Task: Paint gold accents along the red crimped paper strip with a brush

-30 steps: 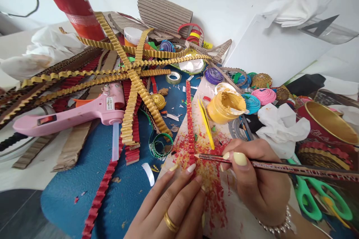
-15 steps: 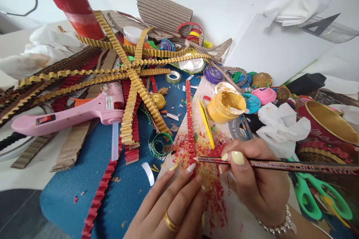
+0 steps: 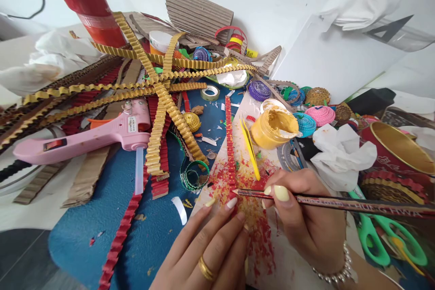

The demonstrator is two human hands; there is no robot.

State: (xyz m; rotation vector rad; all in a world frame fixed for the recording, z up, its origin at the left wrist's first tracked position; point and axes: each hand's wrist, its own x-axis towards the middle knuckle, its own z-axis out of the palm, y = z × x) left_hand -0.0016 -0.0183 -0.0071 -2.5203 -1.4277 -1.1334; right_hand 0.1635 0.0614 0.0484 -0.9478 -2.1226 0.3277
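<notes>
A narrow red corrugated strip (image 3: 230,145) with yellow specks lies upright in view on a paint-smeared white sheet (image 3: 272,235). My left hand (image 3: 209,249), wearing a gold ring, lies flat with its fingers stretched out, fingertips on the strip's near end. Between thumb and fingers, my right hand (image 3: 306,217) grips a dark red pencil (image 3: 326,203). The pencil's tip touches or nearly touches the strip, just above my left fingertips. Yellow tweezers (image 3: 249,149) lie right of the strip, beside an open jar of yellow paint (image 3: 273,129).
A pink glue gun (image 3: 91,138) lies at left, near crossed golden corrugated strips (image 3: 163,90). A green coil (image 3: 194,176) rests on the blue mat (image 3: 84,231). At right are crumpled tissue (image 3: 343,152), green scissors (image 3: 374,235) and a red-and-gold bowl (image 3: 401,145).
My right hand has shifted slightly left, and the pencil's tip has moved a little further onto the strip. My left hand has stayed in place.
</notes>
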